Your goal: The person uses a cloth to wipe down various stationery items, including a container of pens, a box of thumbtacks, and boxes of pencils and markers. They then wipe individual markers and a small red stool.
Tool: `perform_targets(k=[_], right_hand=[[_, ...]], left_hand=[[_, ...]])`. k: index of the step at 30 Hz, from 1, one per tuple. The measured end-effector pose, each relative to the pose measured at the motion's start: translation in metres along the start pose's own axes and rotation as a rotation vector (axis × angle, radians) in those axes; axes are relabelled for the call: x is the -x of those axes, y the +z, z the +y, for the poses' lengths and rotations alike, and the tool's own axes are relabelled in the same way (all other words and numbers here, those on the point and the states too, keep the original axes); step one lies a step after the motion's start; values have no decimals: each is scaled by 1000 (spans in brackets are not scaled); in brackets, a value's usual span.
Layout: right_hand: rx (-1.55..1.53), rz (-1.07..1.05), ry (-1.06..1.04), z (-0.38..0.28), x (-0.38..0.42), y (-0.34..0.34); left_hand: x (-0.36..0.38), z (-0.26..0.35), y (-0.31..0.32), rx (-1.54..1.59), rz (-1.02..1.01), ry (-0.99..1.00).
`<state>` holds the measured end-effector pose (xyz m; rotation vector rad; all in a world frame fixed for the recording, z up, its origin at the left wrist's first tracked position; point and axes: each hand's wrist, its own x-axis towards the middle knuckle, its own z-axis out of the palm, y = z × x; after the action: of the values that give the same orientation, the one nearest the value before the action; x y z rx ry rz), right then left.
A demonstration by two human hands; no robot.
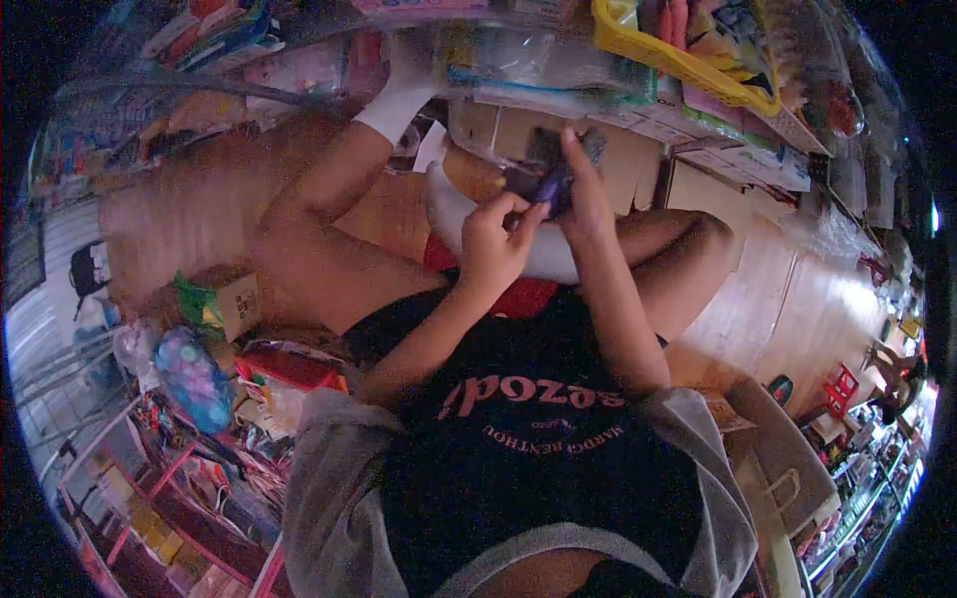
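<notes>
In the head view, my right hand [586,204] is closed around a dark, partly purple item [551,187], with the thumb lying along it. A blackish, speckled part of it shows beyond the fingers; blur and dim light hide its kind. From the left, my left hand [495,244] meets it, thumb and fingertips pinched at its near purple edge. Both hands are above my crossed legs, close to the light grey sock [454,214] on one foot.
Ahead stand a yellow basket [688,65] of goods and stacked boxes [733,149]. To the left are a cardboard box [237,304], a blue bag of balls [191,379] and crowded shelving. A large open carton [778,448] stands at my right. Wooden flooring [748,299] lies around me.
</notes>
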<state>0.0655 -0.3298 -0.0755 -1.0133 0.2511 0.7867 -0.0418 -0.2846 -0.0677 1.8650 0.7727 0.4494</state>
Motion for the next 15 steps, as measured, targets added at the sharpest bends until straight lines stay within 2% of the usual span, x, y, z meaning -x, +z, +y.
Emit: perform_targets(k=[2,3,5,7,8,10,12,13,15], right_hand=[[-92,37,-52,-8,-6,-2],[-2,-17,-79,-9,-9,-5],[8,-74,-67,-9,-7,-10],[16,-127,-57,-8,-1,-12],[121,-150,-65,-7,5,-13],[228,-166,-76,-6,8,-15],[17,-245,-123,-6,3,-16],[17,-242,-125,-7,3,-16],[172,-216,-144,-11,4,-14]], left_hand=[[2,-1,-3,125,-71,-52],[2,-5,-6,128,-70,-53],[1,-15,-12,503,-217,-278],[-2,-6,-19,551,-216,-348],[-4,-3,-21,597,-217,-414],[-5,-14,-22,539,-234,-387],[-4,-17,-20,479,-247,-357],[-3,-15,-19,397,-210,-280],[-1,-16,-17,317,-176,-201]])
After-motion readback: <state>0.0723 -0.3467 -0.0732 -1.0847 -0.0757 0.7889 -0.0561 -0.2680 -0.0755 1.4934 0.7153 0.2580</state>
